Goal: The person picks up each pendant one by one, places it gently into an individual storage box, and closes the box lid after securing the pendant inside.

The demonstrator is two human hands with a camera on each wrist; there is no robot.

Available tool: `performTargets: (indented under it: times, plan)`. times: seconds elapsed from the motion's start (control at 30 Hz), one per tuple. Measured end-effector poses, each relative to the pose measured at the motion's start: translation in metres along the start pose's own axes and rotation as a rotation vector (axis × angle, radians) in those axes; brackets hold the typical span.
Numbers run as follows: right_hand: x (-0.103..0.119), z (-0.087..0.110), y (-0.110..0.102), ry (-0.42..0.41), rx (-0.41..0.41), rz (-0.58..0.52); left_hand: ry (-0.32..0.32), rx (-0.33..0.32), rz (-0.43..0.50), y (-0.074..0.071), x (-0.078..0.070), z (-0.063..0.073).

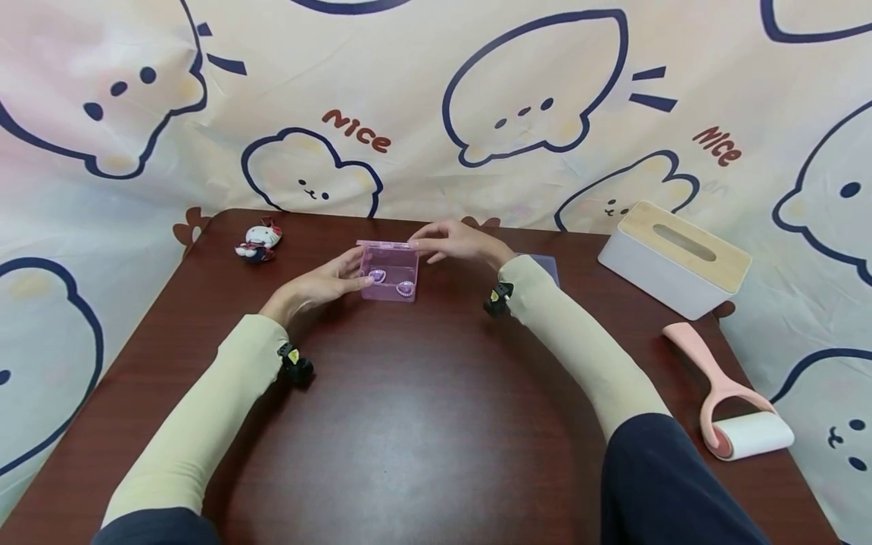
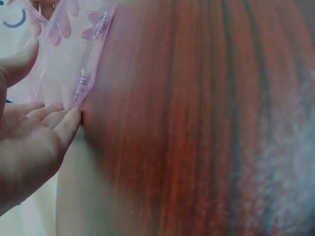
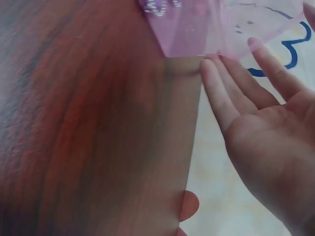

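Observation:
A clear pink plastic box (image 1: 389,291) stands on the table near its far edge, its hinged lid (image 1: 384,245) raised. Inside lie two small purple pieces with white beaded rims, one at the left (image 1: 377,276) and one at the right (image 1: 405,288). My left hand (image 1: 320,286) holds the box by its left side, thumb at the front. At the lid's right end, my right hand (image 1: 459,244) touches the pink plastic with extended fingers. In the left wrist view, the left fingers (image 2: 69,129) lie against the box's lower corner.
A figurine (image 1: 260,241) stands at the far left. Behind the right forearm lies a bluish flat object (image 1: 545,266), partly hidden. A tissue box with a wooden lid (image 1: 671,257) and a pink-handled lint roller (image 1: 756,435) occupy the right side of the brown table (image 1: 409,454).

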State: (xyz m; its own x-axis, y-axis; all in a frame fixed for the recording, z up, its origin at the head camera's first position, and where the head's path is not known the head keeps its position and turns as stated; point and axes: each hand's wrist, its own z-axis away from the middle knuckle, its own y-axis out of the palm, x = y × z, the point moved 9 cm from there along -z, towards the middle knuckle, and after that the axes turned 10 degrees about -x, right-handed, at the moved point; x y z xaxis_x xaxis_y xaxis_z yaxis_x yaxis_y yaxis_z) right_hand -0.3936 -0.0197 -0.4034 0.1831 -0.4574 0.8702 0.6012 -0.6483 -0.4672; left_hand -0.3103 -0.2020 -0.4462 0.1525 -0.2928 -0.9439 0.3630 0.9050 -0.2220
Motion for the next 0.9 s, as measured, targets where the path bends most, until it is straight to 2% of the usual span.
performTargets:
  times: [0.2,0.3,0.5,0.9]
  plan:
    - [-0.002,0.006,0.004,-0.061,-0.031,0.043,-0.026,0.014,0.032,0.001,0.002,0.002]
    - [-0.001,0.008,0.006,-0.09,-0.053,0.074,-0.068,0.043,0.054,0.002,0.005,0.005]
    - [-0.001,0.013,0.009,-0.152,-0.085,0.151,-0.093,0.1,0.147,0.006,0.003,0.005]
    - [-0.003,0.014,0.017,-0.226,-0.113,0.208,-0.101,0.076,0.137,0.007,0.005,0.002]
